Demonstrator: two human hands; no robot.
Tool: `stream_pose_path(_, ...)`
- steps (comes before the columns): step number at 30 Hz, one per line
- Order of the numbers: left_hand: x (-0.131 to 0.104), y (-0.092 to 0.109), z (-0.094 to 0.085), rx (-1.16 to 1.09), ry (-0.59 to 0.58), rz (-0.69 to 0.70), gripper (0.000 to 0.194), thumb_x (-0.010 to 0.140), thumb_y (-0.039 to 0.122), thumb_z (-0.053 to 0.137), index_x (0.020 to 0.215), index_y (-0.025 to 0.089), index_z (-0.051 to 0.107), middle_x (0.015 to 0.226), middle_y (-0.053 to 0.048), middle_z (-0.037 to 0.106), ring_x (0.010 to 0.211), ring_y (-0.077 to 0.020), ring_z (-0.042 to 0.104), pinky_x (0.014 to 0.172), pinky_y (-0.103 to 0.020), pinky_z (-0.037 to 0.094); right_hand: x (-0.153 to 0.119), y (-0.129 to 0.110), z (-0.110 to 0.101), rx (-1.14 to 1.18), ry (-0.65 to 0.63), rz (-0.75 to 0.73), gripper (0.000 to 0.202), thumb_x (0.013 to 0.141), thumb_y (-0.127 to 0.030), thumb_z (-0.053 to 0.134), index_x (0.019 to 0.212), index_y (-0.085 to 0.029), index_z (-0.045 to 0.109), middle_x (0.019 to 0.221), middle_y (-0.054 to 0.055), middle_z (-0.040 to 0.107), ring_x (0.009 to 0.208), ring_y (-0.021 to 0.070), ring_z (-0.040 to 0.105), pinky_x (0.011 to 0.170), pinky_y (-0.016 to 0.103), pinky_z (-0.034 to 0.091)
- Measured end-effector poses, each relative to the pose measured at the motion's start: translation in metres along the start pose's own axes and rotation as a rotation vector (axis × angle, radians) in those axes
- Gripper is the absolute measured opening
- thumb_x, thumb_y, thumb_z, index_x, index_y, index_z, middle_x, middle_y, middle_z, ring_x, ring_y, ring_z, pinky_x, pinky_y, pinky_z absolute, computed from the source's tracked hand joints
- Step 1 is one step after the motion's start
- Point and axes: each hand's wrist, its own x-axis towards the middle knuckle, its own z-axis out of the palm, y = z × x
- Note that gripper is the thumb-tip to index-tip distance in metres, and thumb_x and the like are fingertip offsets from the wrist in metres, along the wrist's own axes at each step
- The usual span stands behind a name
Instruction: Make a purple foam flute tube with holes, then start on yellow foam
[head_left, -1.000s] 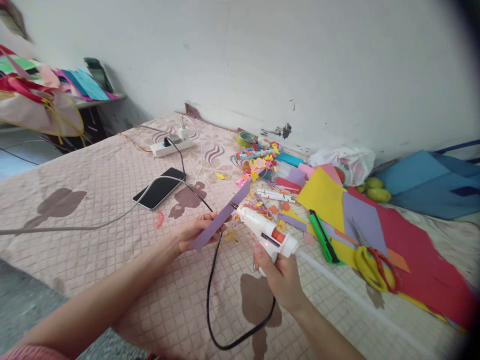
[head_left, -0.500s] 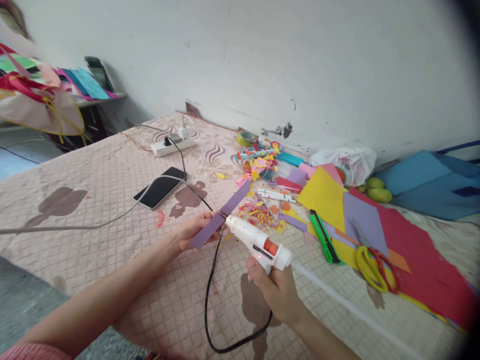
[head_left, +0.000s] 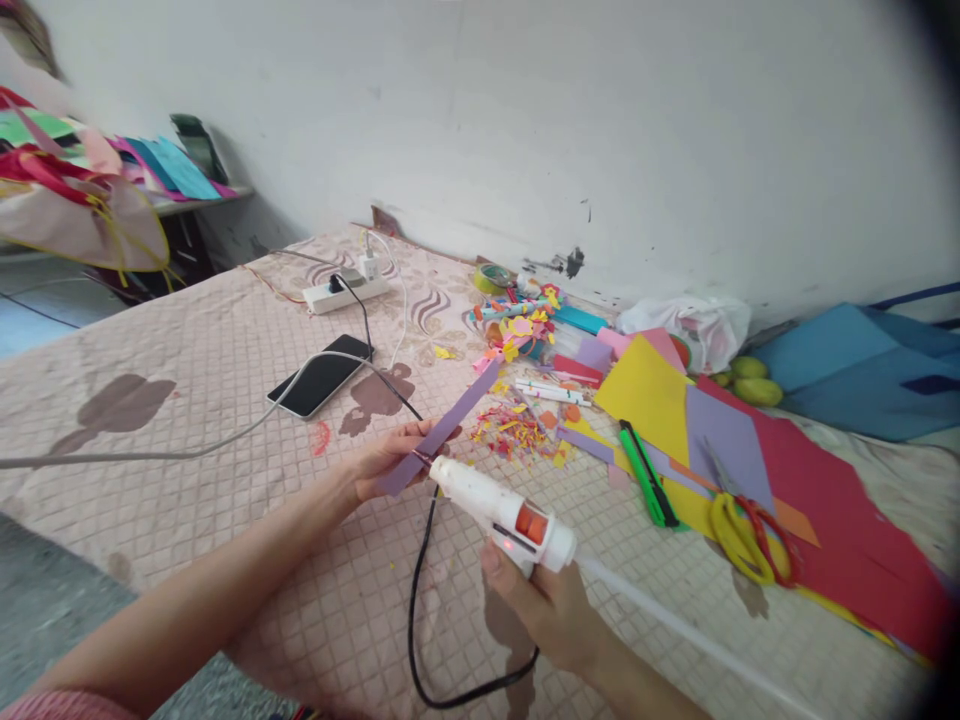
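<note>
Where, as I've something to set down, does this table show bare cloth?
Bare cloth shows left of the phone, between the grey cable and the power strip, and between that cable and the left forearm. The right is crowded with coloured paper, scissors, green cutter and scraps; the middle, with the held glue gun and purple strip.

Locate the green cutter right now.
Head view, right of centre: the green cutter lies between the white glue gun and the yellow-handled scissors, just below the large yellow sheet.

My camera shows a long purple paper strip [head_left: 450,421] and a pistol-shaped white plastic glue gun [head_left: 484,502]. I see flat pale-pink cloth [head_left: 217,350], grid-patterned
</note>
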Motion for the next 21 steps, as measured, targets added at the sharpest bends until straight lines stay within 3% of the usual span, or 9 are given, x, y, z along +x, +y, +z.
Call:
stream_pose_path(4,-0.012,0.008,-0.012,-0.055,0.101,0.092,0.037,0.060,0.009,0.080,0.096,0.010,0.068,0.091,-0.006,0.066,0.069,-0.0072,0.058,0.056,-0.012,0.046,0.018,0.000,-0.010,0.069,0.207,0.024,0.026,0.088,-0.041,0.048,0.078,-0.019,0.054,0.057,-0.003,0.044,0.048,0.0105,0.040,0.044,0.023,0.034)
stream_pose_path(6,-0.024,0.011,-0.021,-0.033,0.156,0.127,0.035,0.063,0.008,0.078,0.097,0.012,0.069,0.095,-0.006,0.065,0.071,-0.0078,0.058,0.055,-0.014,0.046,0.037,0.004,-0.017,0.010,0.285,0.044,0.031,0.087,-0.043,0.046,0.068,-0.019,0.050,0.051,-0.005,0.037,0.045,0.0101,0.036,0.042,0.023,0.031)
stream_pose_path(8,-0.037,0.013,-0.026,0.027,0.225,0.147,0.031,0.066,0.005,0.074,0.096,0.010,0.068,0.090,-0.006,0.064,0.068,-0.0065,0.055,0.053,-0.013,0.044,0.061,0.011,-0.024,-0.116,0.352,0.040,0.031,0.084,-0.044,0.048,0.064,-0.020,0.046,0.053,-0.004,0.041,0.048,0.0110,0.040,0.045,0.024,0.032)
stream_pose_path(10,-0.049,0.014,-0.027,0.063,0.281,0.155,0.030,0.067,0.006,0.074,0.097,0.010,0.069,0.089,-0.005,0.063,0.064,-0.0052,0.052,0.050,-0.013,0.041,0.091,0.019,-0.026,-0.274,0.333,0.064,0.028,0.083,-0.043,0.045,0.069,-0.019,0.049,0.059,-0.002,0.049,0.055,0.0128,0.046,0.051,0.025,0.035)
stream_pose_path(16,-0.072,0.011,-0.020,0.089,0.315,0.162,0.032,0.065,0.009,0.077,0.096,0.013,0.070,0.082,-0.003,0.062,0.061,-0.0047,0.049,0.050,-0.014,0.039,0.202,0.035,-0.009,-0.415,0.274,0.092,0.023,0.087,-0.035,0.049,0.082,-0.015,0.059,0.071,0.001,0.060,0.066,0.0148,0.056,0.059,0.025,0.042)
stream_pose_path(21,-0.081,0.008,-0.022,0.102,0.379,0.176,0.035,0.062,0.009,0.079,0.095,0.015,0.070,0.078,-0.002,0.060,0.063,-0.0065,0.053,0.052,-0.015,0.041,0.277,0.037,0.012,-0.564,0.256,0.076,0.032,0.090,-0.034,0.055,0.117,-0.016,0.055,0.116,0.008,0.059,0.097,0.0202,0.060,0.081,0.040,0.052)
